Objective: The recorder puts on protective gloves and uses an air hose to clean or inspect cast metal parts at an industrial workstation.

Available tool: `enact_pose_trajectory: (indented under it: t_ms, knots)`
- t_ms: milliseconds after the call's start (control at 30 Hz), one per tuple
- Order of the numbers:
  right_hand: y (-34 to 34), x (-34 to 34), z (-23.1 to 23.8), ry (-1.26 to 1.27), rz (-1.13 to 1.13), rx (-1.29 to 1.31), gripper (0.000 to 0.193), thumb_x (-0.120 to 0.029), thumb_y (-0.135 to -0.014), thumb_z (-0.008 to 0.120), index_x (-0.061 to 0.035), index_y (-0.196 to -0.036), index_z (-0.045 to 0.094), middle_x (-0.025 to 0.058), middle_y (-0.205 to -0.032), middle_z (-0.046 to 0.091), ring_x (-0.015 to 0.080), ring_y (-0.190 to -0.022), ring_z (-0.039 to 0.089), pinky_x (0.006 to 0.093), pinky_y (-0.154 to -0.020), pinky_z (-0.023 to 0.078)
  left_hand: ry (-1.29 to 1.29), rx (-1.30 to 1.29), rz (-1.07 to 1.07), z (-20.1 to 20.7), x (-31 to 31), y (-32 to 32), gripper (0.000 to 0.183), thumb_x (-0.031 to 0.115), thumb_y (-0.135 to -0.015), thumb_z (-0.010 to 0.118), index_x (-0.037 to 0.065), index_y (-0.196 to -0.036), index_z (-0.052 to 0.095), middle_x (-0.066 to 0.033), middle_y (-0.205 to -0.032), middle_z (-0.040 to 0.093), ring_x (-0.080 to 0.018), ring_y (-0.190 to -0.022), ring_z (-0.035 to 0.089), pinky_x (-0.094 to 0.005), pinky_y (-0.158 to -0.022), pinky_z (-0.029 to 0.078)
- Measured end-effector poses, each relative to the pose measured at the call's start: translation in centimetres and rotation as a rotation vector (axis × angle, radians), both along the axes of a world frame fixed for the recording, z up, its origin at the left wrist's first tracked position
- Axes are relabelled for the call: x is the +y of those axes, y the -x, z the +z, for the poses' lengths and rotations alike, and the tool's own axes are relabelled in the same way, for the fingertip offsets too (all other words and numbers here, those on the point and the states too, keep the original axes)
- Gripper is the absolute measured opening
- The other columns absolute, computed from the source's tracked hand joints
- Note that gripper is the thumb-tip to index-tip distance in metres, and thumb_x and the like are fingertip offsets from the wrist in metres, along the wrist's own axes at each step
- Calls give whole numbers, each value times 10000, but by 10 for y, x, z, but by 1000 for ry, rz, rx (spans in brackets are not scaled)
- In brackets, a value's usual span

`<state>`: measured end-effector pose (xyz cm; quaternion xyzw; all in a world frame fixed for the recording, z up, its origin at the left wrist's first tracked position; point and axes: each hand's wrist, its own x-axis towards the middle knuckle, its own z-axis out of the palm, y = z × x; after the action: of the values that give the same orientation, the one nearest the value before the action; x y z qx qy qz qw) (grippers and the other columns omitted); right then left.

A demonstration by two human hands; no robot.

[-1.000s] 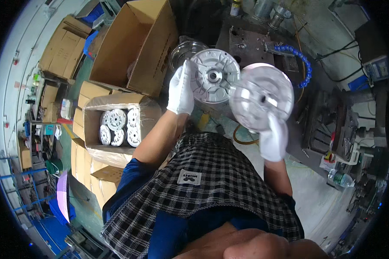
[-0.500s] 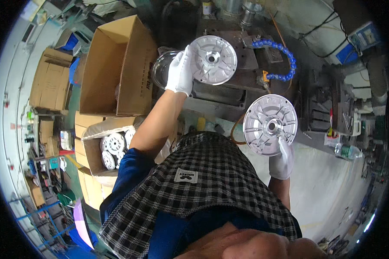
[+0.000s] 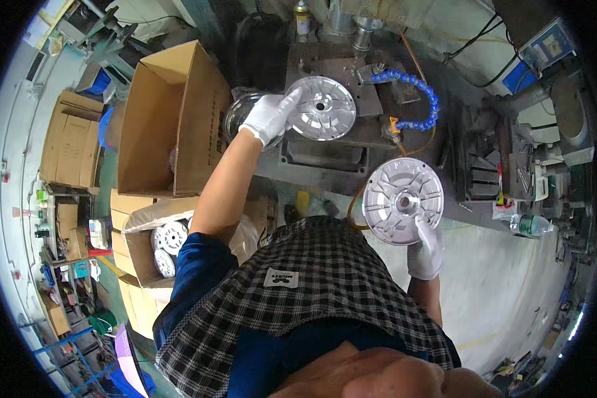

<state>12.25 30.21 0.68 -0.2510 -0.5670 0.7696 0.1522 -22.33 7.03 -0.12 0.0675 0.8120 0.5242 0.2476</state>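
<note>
— What is biggest beside your left hand?
— The open carton, at its left.
— What do you hold?
— Your left hand pinches the first metal disc, at its right; your right hand pinches the second disc, just ahead of it. Farther ahead is the blue hose.

A tall carton and a white patch on the apron carry lettering.
</note>
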Motion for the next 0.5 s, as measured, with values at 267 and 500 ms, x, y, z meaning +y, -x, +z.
enact_pose_trajectory:
  t_ms: [267, 500]
  knots:
    - [5, 4, -1, 150, 5, -38, 460, -163, -949, 597, 59, -1347, 541, 134, -1301, 621, 224, -1210, 586, 362, -1056, 422, -249, -77, 290, -15, 37, 1, 542, 565, -956, 628, 28, -990, 688, -14, -714, 592, -98, -518, 487, -246, -452, 348]
    - [5, 14, -11, 189, 55, -47, 446, -152, -942, 606, 57, -1333, 561, 123, -1269, 640, 215, -1170, 606, 358, -1031, 441, -257, -87, 308, -12, 40, 1, 545, 577, -954, 628, 33, -947, 667, -14, -709, 587, -86, -500, 471, -240, -441, 342]
